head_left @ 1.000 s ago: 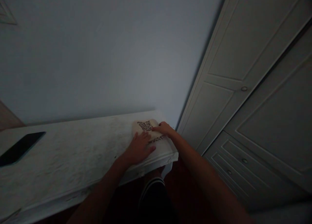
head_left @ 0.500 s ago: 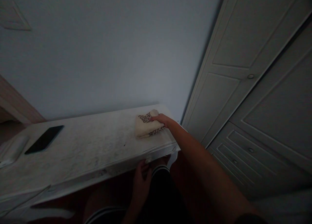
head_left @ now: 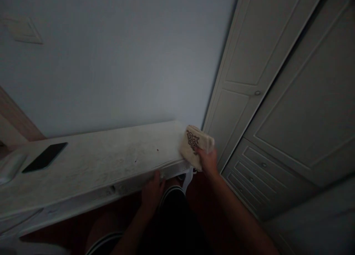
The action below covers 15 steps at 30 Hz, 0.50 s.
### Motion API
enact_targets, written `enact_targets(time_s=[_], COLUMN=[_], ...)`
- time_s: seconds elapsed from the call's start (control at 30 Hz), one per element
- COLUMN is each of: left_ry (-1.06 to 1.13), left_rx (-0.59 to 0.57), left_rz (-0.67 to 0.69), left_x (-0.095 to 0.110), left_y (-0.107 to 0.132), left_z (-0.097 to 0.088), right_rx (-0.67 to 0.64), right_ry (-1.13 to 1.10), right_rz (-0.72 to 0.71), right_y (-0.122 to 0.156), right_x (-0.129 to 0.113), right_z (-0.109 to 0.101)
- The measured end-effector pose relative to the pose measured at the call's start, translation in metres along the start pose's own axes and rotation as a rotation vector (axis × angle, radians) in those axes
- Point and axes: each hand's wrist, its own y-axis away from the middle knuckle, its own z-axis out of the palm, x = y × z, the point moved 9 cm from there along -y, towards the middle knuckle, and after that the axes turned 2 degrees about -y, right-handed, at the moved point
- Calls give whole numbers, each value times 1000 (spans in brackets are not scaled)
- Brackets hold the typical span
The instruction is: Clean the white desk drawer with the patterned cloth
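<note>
Within your right hand (head_left: pixel 208 161), folded cloth (head_left: pixel 197 138) gripped, thumb over front, tilted at right end of surface (head_left: pixel 111 151). Left hand (head_left: pixel 151 191) at surface's front edge, fingers by knob (head_left: pixel 162 177); whether grasping it, can't tell. Step looks like handling cloth one-handed beside drawer (head_left: pixel 175 170); next move calls for firm hold on folds. Drawer's contents hidden. Right of right hand, wardrobe (head_left: pixel 235 112) closed, contents unseen.

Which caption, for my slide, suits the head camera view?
Right hand holds folded patterned cloth at end of white table; left hand at its front edge.
</note>
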Motion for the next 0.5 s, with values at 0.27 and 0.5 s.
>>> enact_targets(time_s=[0.27, 0.5], left_ry=[-169, -214], left_rx=[-53, -72], left_rz=[189, 232], left_x=[13, 33], left_y=[-10, 24], left_z=[-17, -20], right_rx=[302, 227], right_ry=[315, 286], right_rz=[-232, -82], right_y=[69, 96], right_x=[33, 95], right_z=[-56, 2])
